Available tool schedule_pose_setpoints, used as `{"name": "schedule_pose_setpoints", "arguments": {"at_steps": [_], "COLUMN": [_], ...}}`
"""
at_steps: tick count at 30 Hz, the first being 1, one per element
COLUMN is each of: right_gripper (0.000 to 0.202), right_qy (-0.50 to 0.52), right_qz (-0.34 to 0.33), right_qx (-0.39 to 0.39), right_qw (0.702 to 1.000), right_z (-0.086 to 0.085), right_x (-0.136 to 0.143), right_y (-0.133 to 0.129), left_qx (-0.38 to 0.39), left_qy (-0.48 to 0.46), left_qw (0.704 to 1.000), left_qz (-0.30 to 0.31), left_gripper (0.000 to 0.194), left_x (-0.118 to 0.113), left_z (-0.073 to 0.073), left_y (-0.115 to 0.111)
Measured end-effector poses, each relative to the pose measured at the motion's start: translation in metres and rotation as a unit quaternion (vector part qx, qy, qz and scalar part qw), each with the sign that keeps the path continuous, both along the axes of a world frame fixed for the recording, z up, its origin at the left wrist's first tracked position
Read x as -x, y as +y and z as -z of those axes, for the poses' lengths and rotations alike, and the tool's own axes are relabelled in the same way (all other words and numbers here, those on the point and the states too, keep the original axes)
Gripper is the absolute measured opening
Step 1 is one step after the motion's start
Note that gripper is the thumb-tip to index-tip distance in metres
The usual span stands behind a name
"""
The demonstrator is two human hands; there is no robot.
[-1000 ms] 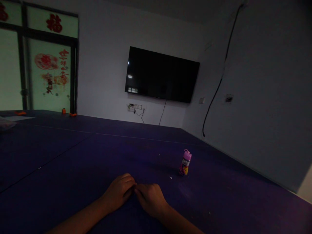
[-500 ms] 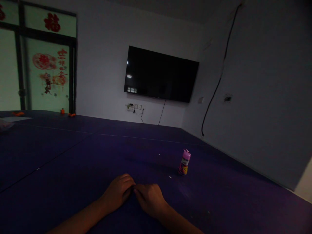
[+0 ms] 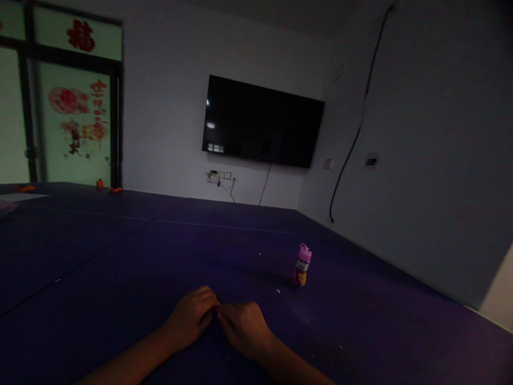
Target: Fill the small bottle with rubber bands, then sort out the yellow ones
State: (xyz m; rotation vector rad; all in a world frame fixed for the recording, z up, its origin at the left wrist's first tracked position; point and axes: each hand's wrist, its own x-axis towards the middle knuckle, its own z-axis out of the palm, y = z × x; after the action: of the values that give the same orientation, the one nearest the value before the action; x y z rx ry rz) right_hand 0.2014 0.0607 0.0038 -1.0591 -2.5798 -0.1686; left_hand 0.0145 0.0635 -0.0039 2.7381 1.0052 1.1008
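My left hand (image 3: 193, 315) rests low on the purple table (image 3: 132, 289), its fingers curled together. Its fingertips meet those of my right hand (image 3: 245, 325), which is also closed. Whether anything small lies between the fingertips is hidden. Beyond my right hand, a little to the right, a small bottle (image 3: 302, 266) with a pink cap and loop stands upright, with pink and yellow at its lower part. Neither hand touches it.
Small white scraps (image 3: 278, 291) lie near the bottle. Orange objects (image 3: 115, 190) and a pale sheet (image 3: 28, 197) are at the table's far left. A black screen (image 3: 262, 123) and a hanging cable (image 3: 352, 144) are on the walls.
The view has shifted slightly, so the bottle, screen and door appear a little further left. Both hands keep the same closed pose, fingertips together.
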Motion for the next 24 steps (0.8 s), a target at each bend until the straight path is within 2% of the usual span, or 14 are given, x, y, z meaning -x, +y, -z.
{"name": "schedule_pose_setpoints", "arguments": {"at_steps": [10,24], "right_gripper": [0.024,0.023], "right_qy": [-0.024,0.006], "right_qz": [-0.023,0.000], "right_qx": [-0.012,0.006], "right_qw": [0.999,1.000], "right_z": [0.0013,0.0028], "right_x": [-0.0009,-0.0009], "right_y": [0.0011,0.0025], "left_qx": [-0.029,-0.010], "left_qy": [-0.022,-0.030], "left_qw": [0.999,0.999], "left_qz": [0.018,0.022], "left_gripper": [0.022,0.021], "left_x": [0.0010,-0.0004], "left_z": [0.0030,-0.0013], "left_y": [0.0034,-0.0010]}}
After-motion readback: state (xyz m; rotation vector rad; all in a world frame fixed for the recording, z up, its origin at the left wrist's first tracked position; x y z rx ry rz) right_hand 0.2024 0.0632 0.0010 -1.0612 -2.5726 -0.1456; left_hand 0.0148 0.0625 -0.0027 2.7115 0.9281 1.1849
